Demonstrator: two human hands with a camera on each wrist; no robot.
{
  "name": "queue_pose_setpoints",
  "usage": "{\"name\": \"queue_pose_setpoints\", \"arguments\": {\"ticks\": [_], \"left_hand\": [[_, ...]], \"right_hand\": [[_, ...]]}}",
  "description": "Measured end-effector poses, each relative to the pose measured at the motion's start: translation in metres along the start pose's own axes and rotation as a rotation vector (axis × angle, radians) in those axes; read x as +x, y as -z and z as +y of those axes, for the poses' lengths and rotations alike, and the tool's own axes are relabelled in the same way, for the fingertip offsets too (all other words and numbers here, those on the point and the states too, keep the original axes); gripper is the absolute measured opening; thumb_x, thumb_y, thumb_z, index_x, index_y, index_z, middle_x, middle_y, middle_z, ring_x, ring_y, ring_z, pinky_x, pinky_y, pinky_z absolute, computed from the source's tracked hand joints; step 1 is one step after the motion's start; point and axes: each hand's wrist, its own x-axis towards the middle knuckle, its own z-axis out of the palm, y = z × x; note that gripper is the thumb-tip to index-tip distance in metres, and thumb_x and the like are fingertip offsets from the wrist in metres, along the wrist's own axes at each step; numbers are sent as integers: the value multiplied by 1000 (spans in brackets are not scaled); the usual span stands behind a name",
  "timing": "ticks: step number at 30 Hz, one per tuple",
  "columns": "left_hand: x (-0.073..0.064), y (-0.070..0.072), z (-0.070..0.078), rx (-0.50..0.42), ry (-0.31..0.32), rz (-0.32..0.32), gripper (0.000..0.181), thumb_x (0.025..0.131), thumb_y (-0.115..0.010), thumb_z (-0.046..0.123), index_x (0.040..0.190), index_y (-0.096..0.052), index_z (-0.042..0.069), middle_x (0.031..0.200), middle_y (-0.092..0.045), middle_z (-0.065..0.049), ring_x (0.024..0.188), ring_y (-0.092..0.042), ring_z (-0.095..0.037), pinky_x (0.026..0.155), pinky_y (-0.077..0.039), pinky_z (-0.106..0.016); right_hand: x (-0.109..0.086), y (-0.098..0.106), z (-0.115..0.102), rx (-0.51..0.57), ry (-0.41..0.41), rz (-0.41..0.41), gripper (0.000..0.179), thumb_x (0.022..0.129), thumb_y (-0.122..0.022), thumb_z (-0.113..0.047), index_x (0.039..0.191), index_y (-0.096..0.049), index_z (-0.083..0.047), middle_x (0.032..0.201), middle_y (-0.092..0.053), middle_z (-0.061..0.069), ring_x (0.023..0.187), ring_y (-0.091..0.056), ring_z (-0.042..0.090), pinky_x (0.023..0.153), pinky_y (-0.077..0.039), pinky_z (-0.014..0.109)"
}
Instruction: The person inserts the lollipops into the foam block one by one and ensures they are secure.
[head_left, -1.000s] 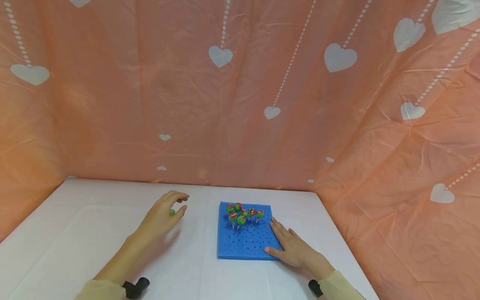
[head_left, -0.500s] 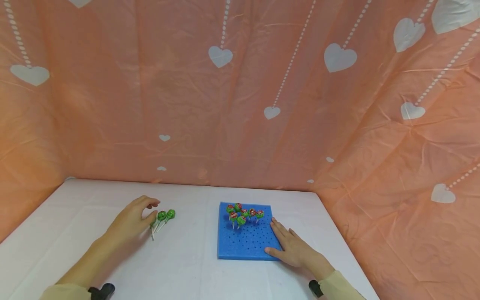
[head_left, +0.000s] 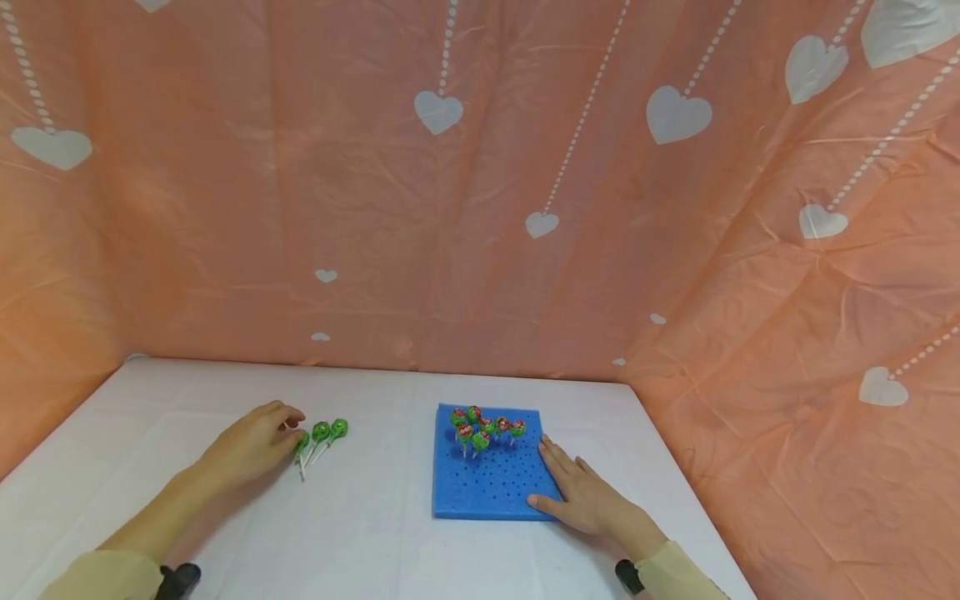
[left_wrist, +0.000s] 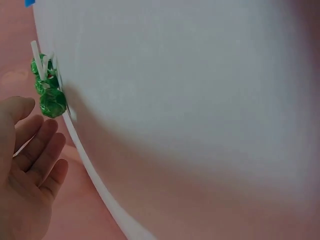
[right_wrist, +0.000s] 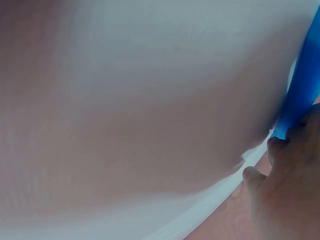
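Note:
Three green-wrapped lollipops point(head_left: 321, 431) lie close together on the white table, white sticks pointing toward the front. Just left of them is my left hand point(head_left: 255, 442), fingers loosely bent and thumb apart. In the left wrist view a gap shows between this hand point(left_wrist: 35, 155) and the nearest lollipop point(left_wrist: 53, 103). A blue foam board point(head_left: 487, 492) dotted with small holes bears several red-and-green lollipops point(head_left: 481, 440) standing upright toward its back. My right hand point(head_left: 585, 496) rests along the board's right edge with fingers stretched out; the right wrist view shows it beside the blue side point(right_wrist: 302, 85).
White cloth covers the table point(head_left: 375, 550). An orange curtain point(head_left: 375, 208) with white hearts hangs behind it and on both sides. Dark wrist cameras point(head_left: 178, 580) sit at both cuffs.
My left hand has moved left and a little toward the front, bringing the three green lollipops, mostly hidden behind it before, into sight. The right hand and board have stayed put.

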Motion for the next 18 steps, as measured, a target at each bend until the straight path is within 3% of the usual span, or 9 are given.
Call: {"name": "queue_pose_setpoints", "arguments": {"ticks": [9,18], "left_hand": [[0,-1,-4,27,-5,-74,14,91,-72,17,101,-73,7,86,-62,5,79,-54,-10,68,-50,-32],[1,-5,-5,-12,-15,-70,11,90,-72,15,98,-72,6,85,-63,5,78,-53,-7,68,-49,-28]], "right_hand": [[2,0,1,-6,10,3,96,95,-41,-74,163,-12,-14,173,-6,3,158,-16,30,126,-18,60],[0,0,0,-5,10,10,95,95,-43,-73,163,-14,-13,173,-8,3,158,-17,29,126,-19,60]]}}
